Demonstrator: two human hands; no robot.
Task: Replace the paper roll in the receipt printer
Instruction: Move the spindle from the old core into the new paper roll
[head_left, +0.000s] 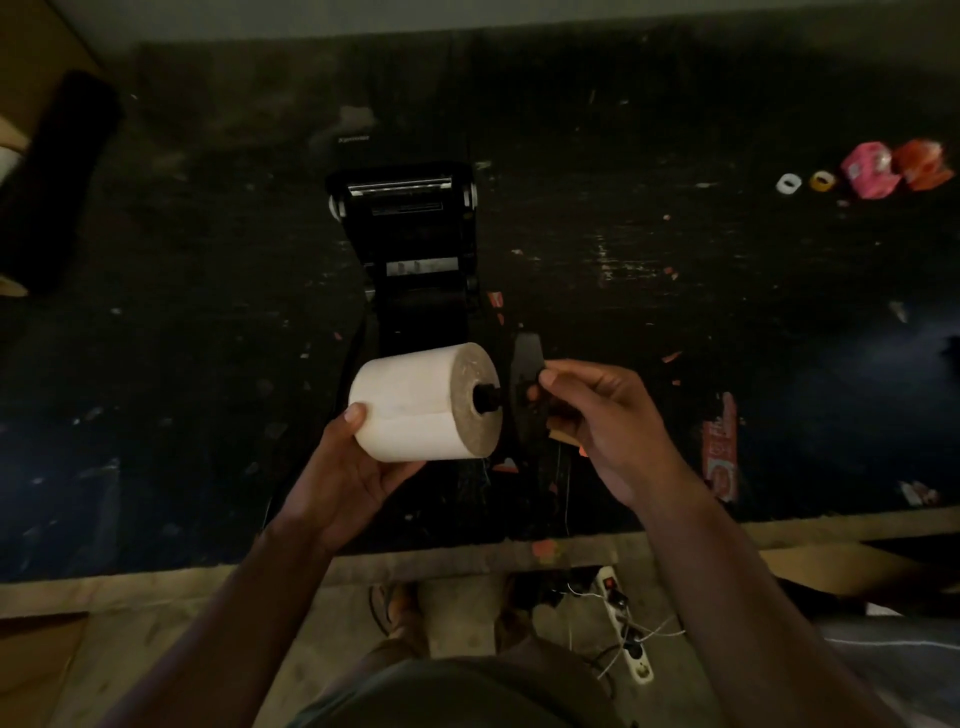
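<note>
A black receipt printer stands on the dark table with its lid swung open toward the far side. In front of it my left hand holds a white paper roll from below, thumb on its near face. A black spindle sticks out of the roll's core to the right. My right hand pinches a flat black disc-shaped roll guide on edge, a short gap to the right of the spindle tip.
The black table is scuffed and littered with paper scraps. Two small tape rings and pink and orange packets lie far right. A dark roll lies far left. A power strip with cables sits on the floor.
</note>
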